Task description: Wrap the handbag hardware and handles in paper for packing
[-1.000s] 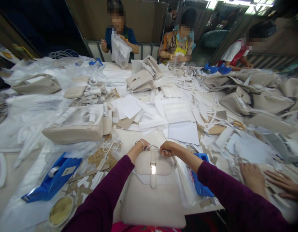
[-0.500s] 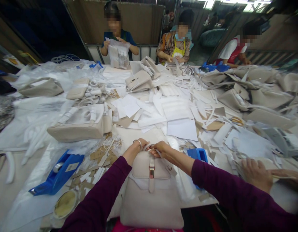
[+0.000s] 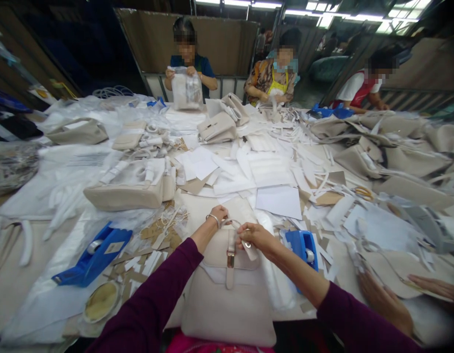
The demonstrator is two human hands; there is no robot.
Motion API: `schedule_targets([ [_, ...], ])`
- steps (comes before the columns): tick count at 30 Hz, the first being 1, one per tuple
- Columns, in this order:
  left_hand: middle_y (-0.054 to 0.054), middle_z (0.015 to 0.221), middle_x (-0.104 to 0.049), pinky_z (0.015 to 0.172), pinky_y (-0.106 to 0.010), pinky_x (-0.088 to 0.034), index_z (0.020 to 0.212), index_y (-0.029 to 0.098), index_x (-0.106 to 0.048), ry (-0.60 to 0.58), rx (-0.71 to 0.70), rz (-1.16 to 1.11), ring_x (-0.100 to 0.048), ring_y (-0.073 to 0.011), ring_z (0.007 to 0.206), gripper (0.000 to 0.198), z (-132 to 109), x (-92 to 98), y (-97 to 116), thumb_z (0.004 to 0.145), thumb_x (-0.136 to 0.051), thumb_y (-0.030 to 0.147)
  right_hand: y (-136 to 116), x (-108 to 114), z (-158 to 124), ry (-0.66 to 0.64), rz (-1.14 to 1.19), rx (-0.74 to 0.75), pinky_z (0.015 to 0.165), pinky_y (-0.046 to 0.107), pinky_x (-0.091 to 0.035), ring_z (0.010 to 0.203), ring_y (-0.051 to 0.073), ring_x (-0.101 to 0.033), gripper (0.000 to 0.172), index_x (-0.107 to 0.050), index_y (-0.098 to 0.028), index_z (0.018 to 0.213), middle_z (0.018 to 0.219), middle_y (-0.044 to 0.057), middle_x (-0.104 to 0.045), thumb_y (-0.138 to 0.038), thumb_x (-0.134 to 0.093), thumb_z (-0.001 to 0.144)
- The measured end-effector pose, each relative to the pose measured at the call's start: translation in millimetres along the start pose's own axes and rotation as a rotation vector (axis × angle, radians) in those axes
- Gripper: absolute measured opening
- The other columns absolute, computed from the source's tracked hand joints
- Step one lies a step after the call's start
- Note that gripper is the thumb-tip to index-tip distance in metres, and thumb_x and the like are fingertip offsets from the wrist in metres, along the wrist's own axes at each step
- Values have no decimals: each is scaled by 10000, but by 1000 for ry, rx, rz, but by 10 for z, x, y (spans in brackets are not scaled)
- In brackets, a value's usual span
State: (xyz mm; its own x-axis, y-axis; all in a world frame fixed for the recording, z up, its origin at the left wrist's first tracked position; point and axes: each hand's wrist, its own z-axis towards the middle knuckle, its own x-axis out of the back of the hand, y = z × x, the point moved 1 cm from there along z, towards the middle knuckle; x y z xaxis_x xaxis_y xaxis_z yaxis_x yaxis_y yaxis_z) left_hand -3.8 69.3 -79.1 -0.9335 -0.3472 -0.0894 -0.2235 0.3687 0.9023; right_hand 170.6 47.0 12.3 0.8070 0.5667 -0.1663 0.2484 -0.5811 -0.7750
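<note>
Beige bag (image 3: 228,311) right in front of you, buckle (image 3: 230,260) showing
Your left hand (image 3: 220,214)'s pinching the top handle (image 3: 233,220), your right hand (image 3: 261,239)'s got a small strap tab (image 3: 251,252) pinched.

A wide, pale worktable (image 3: 295,315) stretches before you toward a tall brown panel (image 3: 219,46) at the back, as strip lights (image 3: 265,5) glow overhead; slatted rails (image 3: 421,104) stand at your far right, deep shadow at your far left.
</note>
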Motion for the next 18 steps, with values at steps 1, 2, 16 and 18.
schedule_targets([
  [1, 38, 524, -485, 508, -300, -518, 626, 155, -487, 13, -1, -11, -475, -86, 463, 164, 8, 6, -15, 687, -638, 171, 41, 17, -8, -22, 20, 23, 557, 229, -481, 551, 122, -611, 204, -528, -158, 832, 678, 20, -664, -210, -622, 659],
  [2, 41, 525, -484, 502, -292, -512, 626, 161, -478, 28, -7, -19, -473, -84, 465, 161, 21, 9, -27, 670, -632, 171, 77, 31, 0, -37, 42, 41, 587, 241, -489, 575, 125, -617, 201, -544, -157, 813, 706, 26, -668, -261, -630, 663],
  [16, 42, 575, -505, 561, -205, -396, 612, 181, -469, 89, -88, -75, -488, -94, 574, 118, 379, -5, -139, 585, -577, 220, 179, 72, 743, 379, -287, 449, 542, 211, -420, 556, 103, -517, 226, -599, -186, 748, 646, -13, -562, -409, -562, 742],
  [18, 33, 589, -517, 568, -215, -405, 623, 183, -475, 70, -76, -108, -502, -100, 584, 128, 428, 11, -141, 578, -580, 240, 162, 57, 911, 420, -315, 431, 479, 202, -375, 483, 89, -458, 255, -567, -185, 750, 612, -22, -545, -428, -498, 785],
])
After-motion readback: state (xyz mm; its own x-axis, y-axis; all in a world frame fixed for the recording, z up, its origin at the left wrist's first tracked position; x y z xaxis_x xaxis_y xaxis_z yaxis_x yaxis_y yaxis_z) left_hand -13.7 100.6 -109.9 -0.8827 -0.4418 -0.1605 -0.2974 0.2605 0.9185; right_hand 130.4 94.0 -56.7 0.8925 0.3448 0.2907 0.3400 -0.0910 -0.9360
